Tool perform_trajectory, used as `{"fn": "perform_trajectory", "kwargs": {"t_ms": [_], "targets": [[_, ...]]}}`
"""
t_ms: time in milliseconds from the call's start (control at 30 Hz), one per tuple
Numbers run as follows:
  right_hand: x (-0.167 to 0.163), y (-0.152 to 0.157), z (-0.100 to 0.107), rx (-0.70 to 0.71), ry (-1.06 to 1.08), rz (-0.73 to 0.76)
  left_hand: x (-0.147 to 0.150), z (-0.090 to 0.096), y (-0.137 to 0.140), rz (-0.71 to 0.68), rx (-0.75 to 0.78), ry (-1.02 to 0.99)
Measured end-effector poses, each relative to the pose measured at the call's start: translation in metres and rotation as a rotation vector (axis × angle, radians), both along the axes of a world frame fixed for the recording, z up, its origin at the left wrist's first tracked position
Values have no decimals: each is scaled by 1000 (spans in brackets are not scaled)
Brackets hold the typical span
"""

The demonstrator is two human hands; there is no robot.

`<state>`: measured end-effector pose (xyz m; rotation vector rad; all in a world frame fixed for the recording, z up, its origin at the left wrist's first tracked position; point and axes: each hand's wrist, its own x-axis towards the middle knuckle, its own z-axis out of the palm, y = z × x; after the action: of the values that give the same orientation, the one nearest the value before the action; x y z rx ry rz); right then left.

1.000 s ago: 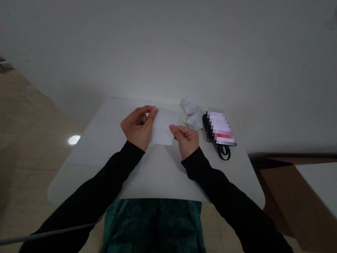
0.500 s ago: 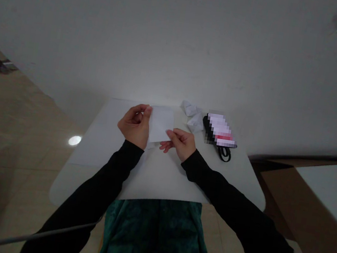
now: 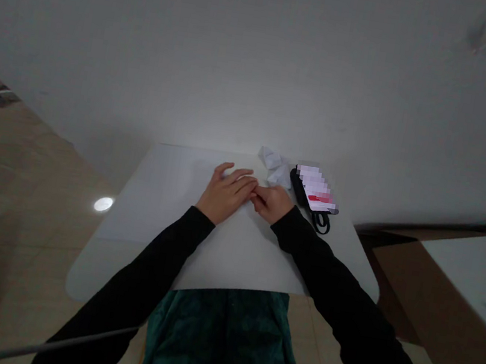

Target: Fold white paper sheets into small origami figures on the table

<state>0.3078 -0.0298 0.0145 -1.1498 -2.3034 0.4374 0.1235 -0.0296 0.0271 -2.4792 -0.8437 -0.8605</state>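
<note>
My left hand (image 3: 228,195) lies palm down near the middle of the table, its fingers stretched out and a little spread. Its fingertips meet my right hand (image 3: 273,203), whose thumb and fingers are pinched together. The small white paper seen between the hands before is now almost wholly hidden under them; only its edge could be at my right fingertips. Just beyond my right hand lie folded white paper pieces (image 3: 279,174). Left of my left hand, a large white sheet of paper (image 3: 144,198) lies flat.
A phone (image 3: 317,190) rests on a black case with a looped strap (image 3: 321,223) at the right of the white table (image 3: 239,266). Behind the table stands a wall (image 3: 250,73). A cardboard box (image 3: 430,301) is at the right. A cable (image 3: 64,341) crosses my left sleeve.
My left hand has moved right, from a raised pinch on the small paper to lying flat with fingers stretched. My right hand has shifted slightly right, and the paper has gone out of sight.
</note>
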Motion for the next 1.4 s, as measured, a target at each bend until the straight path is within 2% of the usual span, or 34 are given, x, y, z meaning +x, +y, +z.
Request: {"fn": "perform_trajectory", "kwargs": {"t_ms": [67,133,233,367,467,600,667,767,833,900,1000,1100,1233,1400], "targets": [[1,-1,0,178,-113,-44,0,-2,3,-21,10,48],[2,-1,-1,265,-114,-48,-5,-3,6,-45,13,53],[5,1,-3,316,-43,0,-13,-3,8,-77,-32,8],[13,3,3,325,30,38,-22,-4,10,-52,-155,-57],[18,3,9,325,129,-26,-28,-4,13,-45,-350,-144],[19,7,11,361,325,-81,-26,0,11,-100,-736,-382],[17,10,7,290,455,-118,-24,3,9,-147,-913,-546],[13,16,-2,49,632,-194,-25,6,8,-288,-1144,-706],[10,17,-6,-76,697,-211,-30,5,8,-367,-1259,-694],[7,15,-6,-158,723,-201,-37,3,7,-378,-1329,-641],[3,9,-1,-223,716,-176,-45,0,1,-301,-1353,-581],[1,8,1,-263,723,-167,-50,5,-6,-258,-1244,-491],[1,13,-5,-371,757,-157,-54,19,-11,-403,-1119,-283],[1,17,-14,-476,771,-138,-54,21,-8,-443,-1099,-273]]}}
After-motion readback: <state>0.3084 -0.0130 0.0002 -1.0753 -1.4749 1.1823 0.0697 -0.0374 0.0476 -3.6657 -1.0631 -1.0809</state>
